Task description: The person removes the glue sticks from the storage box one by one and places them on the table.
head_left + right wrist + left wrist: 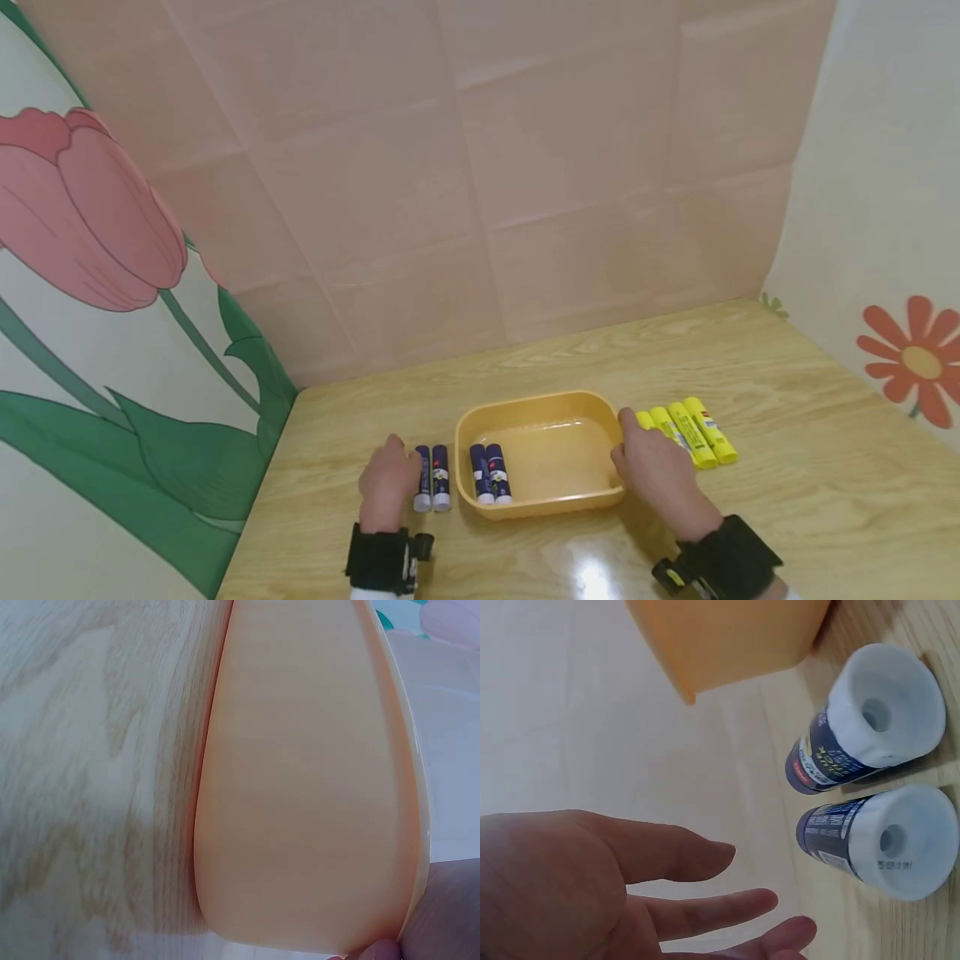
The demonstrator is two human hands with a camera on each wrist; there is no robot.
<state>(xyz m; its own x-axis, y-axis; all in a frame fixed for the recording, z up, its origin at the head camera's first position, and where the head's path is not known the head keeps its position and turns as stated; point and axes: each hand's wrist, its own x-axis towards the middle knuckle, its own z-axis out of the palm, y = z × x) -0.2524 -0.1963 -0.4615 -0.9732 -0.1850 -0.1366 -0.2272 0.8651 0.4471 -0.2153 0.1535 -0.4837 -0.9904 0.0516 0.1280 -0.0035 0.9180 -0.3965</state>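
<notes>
My left hand (388,477) is beside two dark blue glue sticks with white ends: one stick (423,479) lies closest to it, the other (441,477) just to the right. In the left wrist view the fingers are loosely extended, with a gap between them and the nearer glue stick (836,836). A shallow orange-yellow plastic basket (562,458) is right of this pair. Two more blue glue sticks (481,475) lie side by side in its left end. My right hand (660,475) grips the basket's right rim, its fingertips (381,950) showing at the edge in the right wrist view.
Several yellow glue sticks (693,433) lie in a row right of the basket, partly behind my right hand. The wood-grain table (360,408) meets a pink-beige covering (480,208) at the back. Flower-printed panels stand on the left and right.
</notes>
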